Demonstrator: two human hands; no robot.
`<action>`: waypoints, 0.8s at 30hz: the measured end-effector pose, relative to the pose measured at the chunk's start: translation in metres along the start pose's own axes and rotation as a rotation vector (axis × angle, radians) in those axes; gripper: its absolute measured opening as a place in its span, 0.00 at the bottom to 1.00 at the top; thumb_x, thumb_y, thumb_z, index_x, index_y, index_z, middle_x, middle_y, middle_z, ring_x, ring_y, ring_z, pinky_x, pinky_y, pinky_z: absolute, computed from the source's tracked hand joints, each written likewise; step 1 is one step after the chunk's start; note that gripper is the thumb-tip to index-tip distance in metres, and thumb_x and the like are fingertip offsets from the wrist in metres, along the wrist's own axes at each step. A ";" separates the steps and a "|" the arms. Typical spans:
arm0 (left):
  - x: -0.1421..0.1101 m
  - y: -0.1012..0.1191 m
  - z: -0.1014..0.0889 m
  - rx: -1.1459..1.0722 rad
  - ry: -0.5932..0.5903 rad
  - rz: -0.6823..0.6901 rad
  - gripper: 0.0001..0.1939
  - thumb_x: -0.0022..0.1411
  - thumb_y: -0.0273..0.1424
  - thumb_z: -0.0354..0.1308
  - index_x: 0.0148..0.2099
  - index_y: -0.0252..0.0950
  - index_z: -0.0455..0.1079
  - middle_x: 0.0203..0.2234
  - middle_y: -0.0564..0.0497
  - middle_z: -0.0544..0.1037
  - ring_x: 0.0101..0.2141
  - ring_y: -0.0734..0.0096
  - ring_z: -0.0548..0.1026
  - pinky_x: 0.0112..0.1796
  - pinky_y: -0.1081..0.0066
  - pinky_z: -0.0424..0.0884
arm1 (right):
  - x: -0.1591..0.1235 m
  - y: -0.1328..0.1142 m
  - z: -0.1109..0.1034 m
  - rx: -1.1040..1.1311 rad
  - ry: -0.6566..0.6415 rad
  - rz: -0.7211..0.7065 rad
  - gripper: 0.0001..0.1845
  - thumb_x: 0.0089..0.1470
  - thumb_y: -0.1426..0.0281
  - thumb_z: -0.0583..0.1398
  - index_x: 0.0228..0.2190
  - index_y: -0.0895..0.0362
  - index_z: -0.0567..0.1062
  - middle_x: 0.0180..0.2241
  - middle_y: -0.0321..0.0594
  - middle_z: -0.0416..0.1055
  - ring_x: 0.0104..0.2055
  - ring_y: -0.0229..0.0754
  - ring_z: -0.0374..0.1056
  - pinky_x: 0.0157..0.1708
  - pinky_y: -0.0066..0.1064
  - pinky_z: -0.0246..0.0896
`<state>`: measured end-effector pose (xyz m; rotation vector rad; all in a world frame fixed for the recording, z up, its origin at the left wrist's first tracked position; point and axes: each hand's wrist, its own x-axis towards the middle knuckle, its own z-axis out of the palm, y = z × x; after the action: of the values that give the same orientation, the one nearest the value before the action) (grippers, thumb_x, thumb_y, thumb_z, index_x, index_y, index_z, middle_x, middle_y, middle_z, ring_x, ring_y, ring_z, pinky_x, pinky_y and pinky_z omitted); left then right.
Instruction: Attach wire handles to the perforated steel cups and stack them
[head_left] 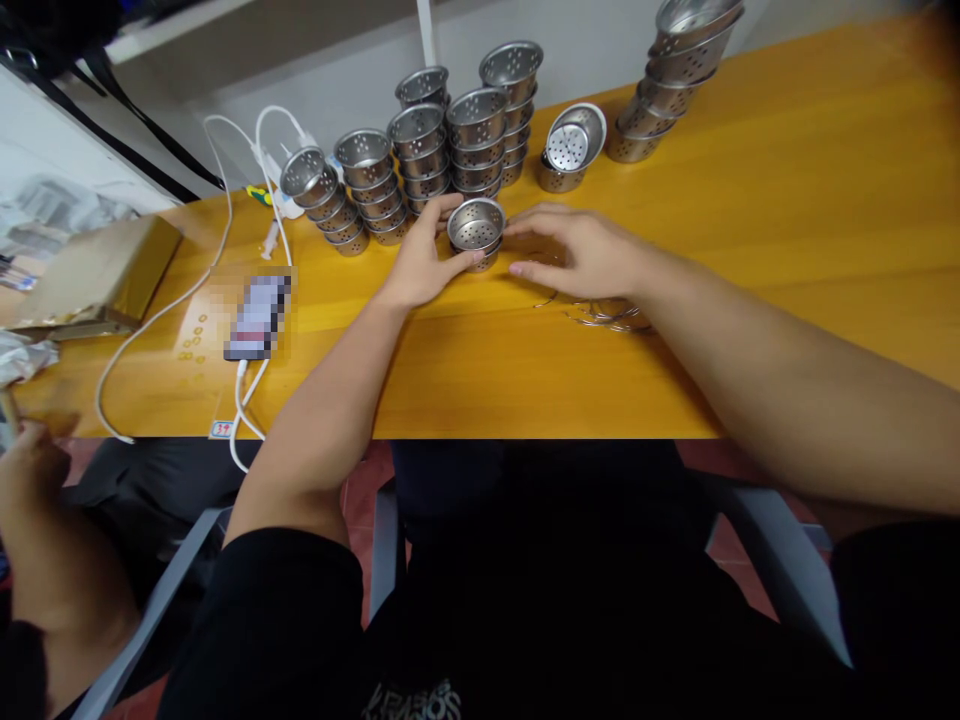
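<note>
Between my hands stands a short stack of perforated metal cups [477, 228] on the yellow table. My left hand [427, 258] curves round its left side, thumb at the front low on the cups and fingers behind. At the right, my right hand [570, 250] has its fingers apart, with the fingertips close to the upper cup's rim; whether they touch it I cannot tell. Several thin bent metal wires [611, 315] lie under and beside my right hand. Just behind, taller stacks of the same cups [478, 145] stand upright in a group.
More cups stand in a leaning stack [660, 95] at the back right, near a tilted cup [576, 135]. On the left lie a phone [259, 315], white cables [225, 240], small yellow rings [196, 338] and a cardboard box [97, 270]. Another person's arm [56, 540] is at the far left.
</note>
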<state>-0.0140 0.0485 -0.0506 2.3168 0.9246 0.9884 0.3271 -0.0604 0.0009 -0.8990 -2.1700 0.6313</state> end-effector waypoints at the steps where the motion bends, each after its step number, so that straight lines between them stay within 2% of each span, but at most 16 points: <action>1: -0.001 0.002 -0.001 0.011 -0.002 0.002 0.70 0.59 0.89 0.73 0.84 0.47 0.70 0.78 0.32 0.83 0.77 0.33 0.85 0.84 0.30 0.77 | 0.000 -0.001 0.000 -0.007 -0.005 0.002 0.40 0.73 0.23 0.72 0.69 0.34 0.89 0.76 0.40 0.86 0.77 0.74 0.79 0.87 0.79 0.69; 5: -0.003 0.014 -0.004 0.034 -0.015 -0.003 0.65 0.67 0.84 0.71 0.84 0.41 0.71 0.78 0.29 0.84 0.77 0.35 0.85 0.84 0.34 0.78 | 0.001 -0.004 -0.001 -0.092 0.005 0.010 0.40 0.77 0.26 0.70 0.70 0.39 0.89 0.72 0.45 0.88 0.73 0.76 0.84 0.82 0.81 0.76; 7: -0.003 0.016 -0.004 0.027 -0.026 0.004 0.64 0.68 0.84 0.71 0.84 0.40 0.70 0.78 0.28 0.84 0.76 0.36 0.86 0.83 0.37 0.79 | 0.003 -0.005 -0.003 -0.140 0.036 0.048 0.37 0.79 0.31 0.70 0.70 0.42 0.88 0.71 0.49 0.89 0.72 0.75 0.84 0.82 0.77 0.77; 9: -0.002 0.014 -0.002 0.018 -0.043 0.019 0.65 0.69 0.84 0.70 0.85 0.40 0.68 0.78 0.29 0.83 0.77 0.37 0.85 0.84 0.39 0.78 | 0.004 -0.002 -0.008 -0.185 0.100 0.109 0.31 0.83 0.39 0.71 0.71 0.45 0.87 0.71 0.53 0.87 0.72 0.70 0.83 0.82 0.68 0.78; 12: -0.001 0.005 0.004 0.011 -0.065 0.037 0.67 0.70 0.85 0.67 0.87 0.41 0.64 0.80 0.29 0.80 0.79 0.38 0.83 0.85 0.39 0.77 | 0.006 0.007 -0.016 -0.243 0.229 0.199 0.21 0.86 0.57 0.72 0.70 0.52 0.86 0.75 0.61 0.80 0.68 0.62 0.84 0.77 0.55 0.82; 14: 0.000 -0.002 0.007 0.015 -0.072 0.035 0.67 0.70 0.85 0.67 0.88 0.41 0.62 0.81 0.28 0.79 0.81 0.38 0.82 0.86 0.38 0.75 | 0.007 0.013 -0.022 -0.285 0.269 0.267 0.22 0.84 0.67 0.73 0.72 0.59 0.86 0.79 0.67 0.75 0.67 0.59 0.85 0.76 0.50 0.82; 17: 0.001 -0.013 0.010 0.027 -0.056 0.027 0.70 0.69 0.85 0.69 0.90 0.42 0.57 0.84 0.26 0.76 0.85 0.34 0.78 0.88 0.34 0.71 | 0.007 0.020 -0.028 -0.360 0.228 0.362 0.25 0.84 0.73 0.73 0.75 0.63 0.86 0.86 0.70 0.69 0.77 0.59 0.81 0.84 0.47 0.74; 20: 0.001 -0.019 0.008 0.026 -0.038 0.033 0.73 0.66 0.85 0.72 0.92 0.44 0.55 0.87 0.26 0.71 0.86 0.31 0.76 0.89 0.32 0.68 | 0.009 0.022 -0.030 -0.400 0.165 0.412 0.24 0.87 0.74 0.72 0.76 0.65 0.87 0.90 0.68 0.65 0.90 0.60 0.69 0.93 0.48 0.60; 22: 0.000 -0.019 0.006 0.026 -0.049 0.047 0.74 0.65 0.85 0.72 0.92 0.47 0.54 0.89 0.27 0.69 0.87 0.31 0.75 0.90 0.31 0.67 | 0.010 0.022 -0.030 -0.404 0.133 0.424 0.26 0.88 0.74 0.70 0.79 0.68 0.85 0.90 0.68 0.64 0.93 0.60 0.65 0.95 0.47 0.55; 24: 0.000 -0.017 0.005 0.032 -0.063 0.063 0.74 0.65 0.85 0.73 0.93 0.48 0.54 0.90 0.28 0.68 0.88 0.32 0.73 0.91 0.31 0.65 | 0.011 0.021 -0.029 -0.404 0.113 0.428 0.28 0.89 0.74 0.70 0.81 0.71 0.83 0.89 0.71 0.66 0.92 0.60 0.66 0.95 0.46 0.54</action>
<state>-0.0172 0.0587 -0.0642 2.4023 0.8535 0.9262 0.3519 -0.0336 0.0103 -1.6009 -2.0477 0.3249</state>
